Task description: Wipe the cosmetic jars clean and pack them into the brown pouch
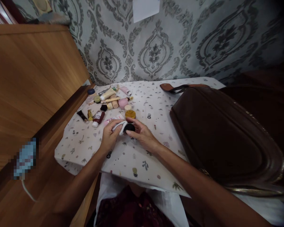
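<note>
My left hand (109, 135) is closed on a folded white cloth (123, 126). The cloth presses against the side of a small round container with a black top (129, 127). Thumb and fingers of my right hand (144, 137) grip that container from the right. Just beyond my fingers sits a round jar with a golden-yellow lid (130, 114). A pink-and-white tube (113, 119) lies behind my left hand, partly hidden by it. Left of that is a dark red bottle with a white cap (98, 117).
Several cosmetics crowd the table's far left, including a pink round bottle (123, 103), a cream tube (108, 94) and a black tube (82, 116). A large brown leather bag (222, 135) stands on the right. Wooden furniture (35, 63) borders the patterned tablecloth (85, 142) on the left.
</note>
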### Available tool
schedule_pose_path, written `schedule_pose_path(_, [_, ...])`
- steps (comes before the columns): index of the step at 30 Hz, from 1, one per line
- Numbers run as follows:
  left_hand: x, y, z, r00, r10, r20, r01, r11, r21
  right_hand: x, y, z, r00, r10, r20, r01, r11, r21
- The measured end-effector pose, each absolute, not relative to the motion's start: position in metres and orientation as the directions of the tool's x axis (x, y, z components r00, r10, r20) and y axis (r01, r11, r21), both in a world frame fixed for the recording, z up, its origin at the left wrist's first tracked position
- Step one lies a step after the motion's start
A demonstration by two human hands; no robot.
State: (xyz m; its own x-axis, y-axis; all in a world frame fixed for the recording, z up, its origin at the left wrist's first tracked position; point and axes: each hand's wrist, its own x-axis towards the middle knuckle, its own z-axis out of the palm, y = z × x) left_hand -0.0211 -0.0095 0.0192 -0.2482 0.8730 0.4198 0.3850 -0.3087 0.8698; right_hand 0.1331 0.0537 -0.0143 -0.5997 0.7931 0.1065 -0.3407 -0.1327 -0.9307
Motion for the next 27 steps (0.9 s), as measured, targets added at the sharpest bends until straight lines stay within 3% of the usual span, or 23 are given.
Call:
schedule_pose_path(7, [-0.018, -0.011, 0.021, -0.183, 0.879, 0.440, 0.458, -0.320, 0.830, 0.131, 0.053, -0.015, -0.577, 0.816, 0.029, -0.341, -0.208, -0.917])
schedule_pose_path(15, [-0.023, -0.014, 0.013, -0.074, 0.862, 0.502, 0.646, -0.342, 0.682, 0.129, 0.056, -0.023, -0.550, 0.828, 0.110, -0.300, -0.073, -0.951])
schedule_pose_path(20, [-0.024, -0.017, 0.016, -0.052, 0.849, 0.526, 0.705, -0.341, 0.622, 0.133, 0.059, -0.018, -0.446, 0.858, 0.253, -0.103, 0.231, -0.967])
schedule_pose_path(24, [-0.026, -0.010, 0.012, -0.076, 0.843, 0.532, 0.721, -0.322, 0.613, 0.134, 0.065, -0.018, -0.472, 0.848, 0.239, 0.034, 0.289, -0.957])
schedule_pose_path(27, [-0.023, -0.008, 0.008, -0.062, 0.836, 0.546, 0.706, -0.350, 0.616, 0.135, 0.060, -0.018, -0.482, 0.836, 0.263, -0.010, 0.295, -0.955])
